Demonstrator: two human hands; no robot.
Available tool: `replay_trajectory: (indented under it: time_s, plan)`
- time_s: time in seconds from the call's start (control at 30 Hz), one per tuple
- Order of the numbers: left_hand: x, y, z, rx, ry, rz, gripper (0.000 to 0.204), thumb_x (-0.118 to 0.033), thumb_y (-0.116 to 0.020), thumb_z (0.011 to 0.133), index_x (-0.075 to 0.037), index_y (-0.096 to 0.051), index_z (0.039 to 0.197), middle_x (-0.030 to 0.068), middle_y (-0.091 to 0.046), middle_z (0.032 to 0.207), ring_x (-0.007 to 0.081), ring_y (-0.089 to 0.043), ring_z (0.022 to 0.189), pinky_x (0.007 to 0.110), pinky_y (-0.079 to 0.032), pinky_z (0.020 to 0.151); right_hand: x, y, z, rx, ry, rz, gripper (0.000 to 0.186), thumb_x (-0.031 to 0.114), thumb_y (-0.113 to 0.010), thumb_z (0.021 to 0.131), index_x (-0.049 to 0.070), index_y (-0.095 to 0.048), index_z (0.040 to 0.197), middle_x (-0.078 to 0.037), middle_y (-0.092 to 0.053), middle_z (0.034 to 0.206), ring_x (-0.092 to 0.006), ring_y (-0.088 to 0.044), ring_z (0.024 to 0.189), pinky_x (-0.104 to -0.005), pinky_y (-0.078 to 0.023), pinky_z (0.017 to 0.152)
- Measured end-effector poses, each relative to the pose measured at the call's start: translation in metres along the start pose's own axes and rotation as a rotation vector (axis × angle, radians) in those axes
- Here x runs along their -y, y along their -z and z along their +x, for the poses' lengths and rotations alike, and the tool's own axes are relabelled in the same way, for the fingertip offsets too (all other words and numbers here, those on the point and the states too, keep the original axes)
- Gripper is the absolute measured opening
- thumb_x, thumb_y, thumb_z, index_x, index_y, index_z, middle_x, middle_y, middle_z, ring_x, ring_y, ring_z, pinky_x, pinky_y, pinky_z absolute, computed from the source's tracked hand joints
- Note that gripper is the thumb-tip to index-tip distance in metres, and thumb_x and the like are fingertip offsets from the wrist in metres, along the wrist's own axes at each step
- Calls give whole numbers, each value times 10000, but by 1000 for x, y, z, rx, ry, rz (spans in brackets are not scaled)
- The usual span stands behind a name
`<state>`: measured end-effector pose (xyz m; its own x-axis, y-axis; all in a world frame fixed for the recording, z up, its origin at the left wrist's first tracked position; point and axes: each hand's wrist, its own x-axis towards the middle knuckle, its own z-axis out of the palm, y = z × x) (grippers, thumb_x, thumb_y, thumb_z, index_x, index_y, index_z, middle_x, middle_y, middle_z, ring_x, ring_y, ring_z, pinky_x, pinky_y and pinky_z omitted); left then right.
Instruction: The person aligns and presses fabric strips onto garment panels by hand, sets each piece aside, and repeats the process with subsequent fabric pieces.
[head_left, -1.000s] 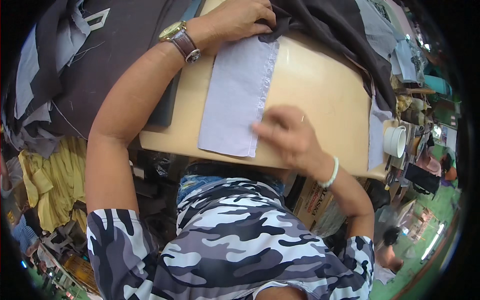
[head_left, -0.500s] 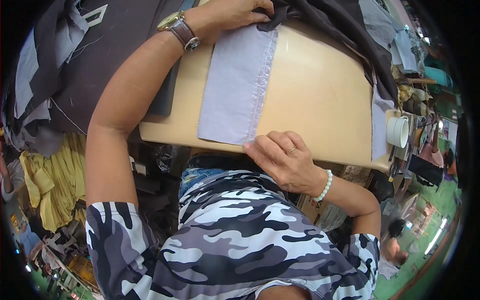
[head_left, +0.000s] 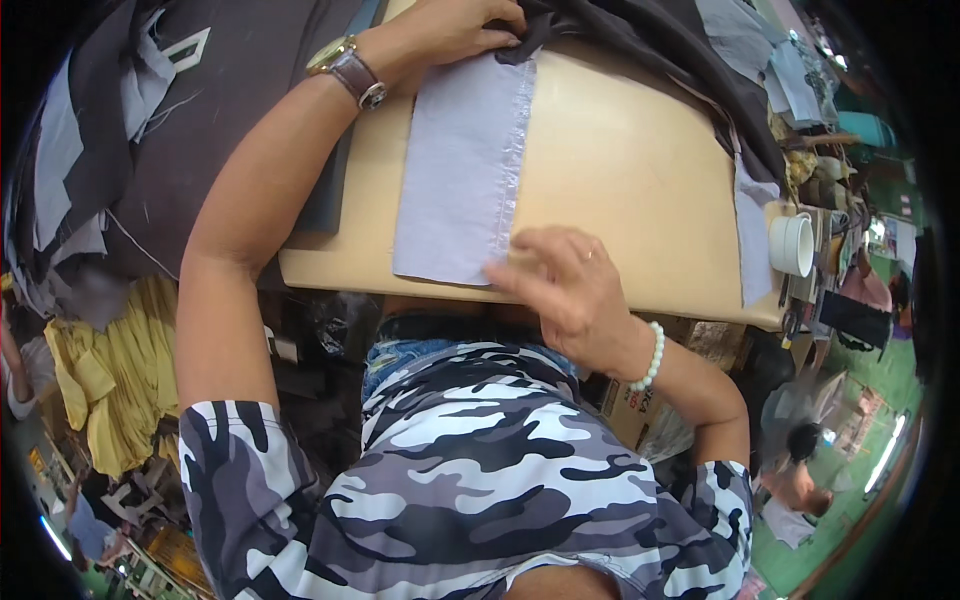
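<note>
A pale grey-lilac cloth strip (head_left: 455,170) lies flat on the cream tabletop, with a stitched, shiny seam along its right edge. Its upper end meets a dark brown garment (head_left: 640,40). My left hand (head_left: 475,28) is at that upper end, fingers curled closed on the dark cloth; part of its grip is hidden. Over the strip's lower right corner hovers my right hand (head_left: 575,295), somewhat blurred, its fingers apart. The index fingertip is at or just above the corner, and I cannot tell whether it touches.
The cream tabletop (head_left: 620,190) has a rounded front edge close to my body. Dark cloth (head_left: 220,130) is spread to the left, with yellow fabric (head_left: 115,370) hanging below. A white cup (head_left: 791,244) sits at the right edge, beside a hanging pale cloth piece (head_left: 752,240).
My right hand has lifted and its fingers have spread from their pinch at the strip's corner. The left hand stays at the strip's upper end; the whole view has shifted slightly.
</note>
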<state>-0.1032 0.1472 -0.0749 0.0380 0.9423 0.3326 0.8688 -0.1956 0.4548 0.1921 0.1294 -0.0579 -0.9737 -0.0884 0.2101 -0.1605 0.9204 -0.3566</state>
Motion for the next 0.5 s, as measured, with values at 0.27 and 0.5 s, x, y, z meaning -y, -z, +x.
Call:
replay_trajectory:
  time_s: [0.27,0.5]
  plan:
    - [5,-7,7,-35,-64,76,156,-125,-604,802,-33,-618,927,116,-563,942,313,-543,917,383,-438,808,-14,-2,-24,-247,-137,101,339,47,-538,700,42,-642,1023,-142,-557,1092,-296,-533,1014,-401,-405,902]
    - [-64,22,40,306,215,281,130,-120,-624,766,-6,-634,828,138,-601,923,308,-587,889,369,-470,764,-96,70,-136,-784,-884,-574,456,31,-479,762,-60,-486,1209,-239,-540,1110,-403,-487,1048,-468,-377,917]
